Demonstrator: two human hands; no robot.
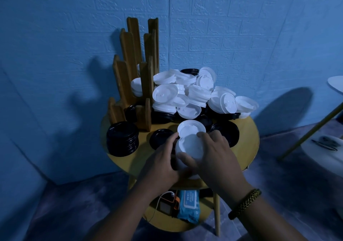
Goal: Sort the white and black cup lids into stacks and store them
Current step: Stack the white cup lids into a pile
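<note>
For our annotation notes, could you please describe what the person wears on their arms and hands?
No sleeves or gloves show. The right hand has a braided yellow-and-black bracelet at its wrist; the left hand and wrist are bare.

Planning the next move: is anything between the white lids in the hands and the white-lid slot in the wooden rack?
Yes. A loose black lid lies just left of the held white lids, and in the wooden rack the front slot of black lids sits before the white slot.

Head view, looking down (close) at table [248,148].
</note>
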